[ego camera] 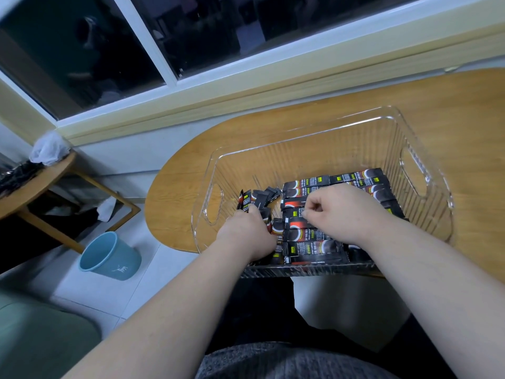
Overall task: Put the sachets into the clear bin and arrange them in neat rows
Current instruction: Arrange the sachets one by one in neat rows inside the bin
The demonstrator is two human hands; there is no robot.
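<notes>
Head view showed a blue wastebasket (109,255) left of the clear bin (273,160). Inside the bin's left end, the left hand (246,231) gripped a loose bunch of sachets (263,196). Toward the bin's middle, the right hand (341,212) pinched one sachet (295,224) among flat rows (314,251) covering its floor.

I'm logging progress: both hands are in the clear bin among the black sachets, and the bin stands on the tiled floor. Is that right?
Not the floor: the head view shows the clear bin standing on the wooden table. The left hand and right hand are in it among the black sachets.
</notes>
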